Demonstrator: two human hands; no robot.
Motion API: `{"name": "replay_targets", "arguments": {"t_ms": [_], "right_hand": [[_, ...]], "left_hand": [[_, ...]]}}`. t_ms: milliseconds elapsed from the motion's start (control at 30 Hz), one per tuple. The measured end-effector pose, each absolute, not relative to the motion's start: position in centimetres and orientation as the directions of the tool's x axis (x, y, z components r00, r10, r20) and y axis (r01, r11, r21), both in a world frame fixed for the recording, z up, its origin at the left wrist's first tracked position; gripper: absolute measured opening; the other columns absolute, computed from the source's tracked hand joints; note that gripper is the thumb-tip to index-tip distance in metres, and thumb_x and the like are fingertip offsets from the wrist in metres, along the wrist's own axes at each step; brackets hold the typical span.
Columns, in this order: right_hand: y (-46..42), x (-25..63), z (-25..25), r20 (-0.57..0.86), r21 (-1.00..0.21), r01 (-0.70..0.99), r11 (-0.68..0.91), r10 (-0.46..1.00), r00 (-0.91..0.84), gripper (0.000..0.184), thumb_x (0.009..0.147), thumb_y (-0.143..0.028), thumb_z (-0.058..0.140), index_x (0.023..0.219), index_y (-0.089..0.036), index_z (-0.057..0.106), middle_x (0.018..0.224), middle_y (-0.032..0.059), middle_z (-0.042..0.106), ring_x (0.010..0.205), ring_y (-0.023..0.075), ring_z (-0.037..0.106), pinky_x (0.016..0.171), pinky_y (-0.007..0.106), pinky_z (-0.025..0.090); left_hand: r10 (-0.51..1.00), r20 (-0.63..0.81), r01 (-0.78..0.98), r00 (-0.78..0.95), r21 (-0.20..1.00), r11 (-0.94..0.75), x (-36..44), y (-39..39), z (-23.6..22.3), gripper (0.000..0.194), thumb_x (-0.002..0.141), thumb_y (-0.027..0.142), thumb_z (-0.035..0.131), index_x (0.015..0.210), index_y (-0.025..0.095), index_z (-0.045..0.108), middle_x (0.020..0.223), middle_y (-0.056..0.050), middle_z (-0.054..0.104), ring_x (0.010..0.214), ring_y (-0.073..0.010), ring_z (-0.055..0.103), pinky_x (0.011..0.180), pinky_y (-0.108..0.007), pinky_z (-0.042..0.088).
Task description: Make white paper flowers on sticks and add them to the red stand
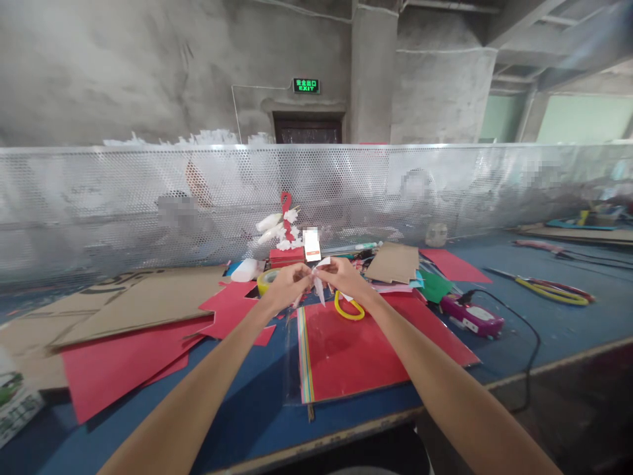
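My left hand [293, 285] and my right hand [345, 277] meet over the middle of the table. Both are closed, with fingertips pinching a small piece of thin white paper [320, 290] that hangs down in a point. Below my right hand are the yellow loops of a pair of scissors [350, 318]; the rest of them is partly hidden. They rest on a clear packet of red paper [366, 349] with coloured sheet edges on its left side. A roll of yellow tape [267, 282] stands left of my left hand. Beyond my fingers is a phone [312, 245] with a lit screen.
White flower shapes on a red loop [286, 218] stand against the perforated metal screen [222, 204]. Cardboard [148, 303] and cut red sheets [133, 363] lie to the left. On the right are a magenta device with a cord [472, 316] and long yellow-handled scissors [548, 290].
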State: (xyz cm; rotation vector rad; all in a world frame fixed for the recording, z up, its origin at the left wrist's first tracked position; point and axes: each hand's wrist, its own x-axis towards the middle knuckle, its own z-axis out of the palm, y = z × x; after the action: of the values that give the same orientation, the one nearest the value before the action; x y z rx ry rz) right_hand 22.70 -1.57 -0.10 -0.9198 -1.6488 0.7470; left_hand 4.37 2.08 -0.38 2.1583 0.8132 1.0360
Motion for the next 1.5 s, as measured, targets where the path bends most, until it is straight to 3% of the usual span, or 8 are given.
{"name": "replay_targets", "arguments": {"t_ms": [433, 667, 1000, 1500], "right_hand": [[-1.8, 22.8, 0.1, 0.464, -0.846, 0.197, 0.496, 0.866, -0.188, 0.021, 0.079, -0.037, 0.062, 0.076, -0.016, 0.060, 0.061, -0.0012, 0.059, 0.046, 0.0086, 0.048, 0.043, 0.020, 0.037], [-2.0, 22.8, 0.2, 0.477, -0.837, 0.199, 0.509, 0.859, -0.189, 0.021, 0.079, -0.037, 0.061, 0.075, -0.016, 0.060, 0.062, -0.0008, 0.059, 0.048, 0.0089, 0.049, 0.045, 0.019, 0.037], [-1.3, 22.6, -0.4, 0.546, -0.785, 0.259, 0.563, 0.826, -0.140, 0.014, 0.076, -0.027, 0.059, 0.080, -0.015, 0.065, 0.060, -0.0005, 0.060, 0.055, 0.0117, 0.055, 0.053, 0.021, 0.043], [-1.5, 22.4, -0.3, 0.525, -0.801, 0.265, 0.536, 0.843, -0.119, 0.013, 0.077, -0.028, 0.059, 0.078, -0.016, 0.063, 0.059, -0.0007, 0.059, 0.055, 0.0126, 0.056, 0.052, 0.021, 0.043]], "left_hand": [[0.759, 0.419, 0.150, 0.498, 0.821, -0.551, 4.5, 1.5, 0.1, 0.026, 0.084, 0.042, 0.060, 0.080, 0.016, 0.059, 0.069, -0.001, 0.063, 0.056, -0.0118, 0.060, 0.051, -0.020, 0.043], [0.781, 0.394, 0.171, 0.484, 0.833, -0.526, 4.4, 1.4, 0.4, 0.024, 0.082, 0.040, 0.061, 0.079, 0.016, 0.060, 0.071, -0.002, 0.065, 0.053, -0.0116, 0.058, 0.050, -0.022, 0.044], [0.752, 0.445, 0.281, 0.485, 0.735, -0.616, 4.5, 1.5, 0.0, 0.019, 0.082, 0.035, 0.058, 0.082, 0.017, 0.059, 0.070, -0.001, 0.065, 0.057, -0.0133, 0.061, 0.055, -0.023, 0.047], [0.728, 0.495, 0.368, 0.474, 0.640, -0.675, 4.6, 0.2, 0.9, 0.020, 0.082, 0.037, 0.057, 0.080, 0.018, 0.061, 0.071, -0.002, 0.067, 0.063, -0.0167, 0.061, 0.059, -0.025, 0.045]]}}
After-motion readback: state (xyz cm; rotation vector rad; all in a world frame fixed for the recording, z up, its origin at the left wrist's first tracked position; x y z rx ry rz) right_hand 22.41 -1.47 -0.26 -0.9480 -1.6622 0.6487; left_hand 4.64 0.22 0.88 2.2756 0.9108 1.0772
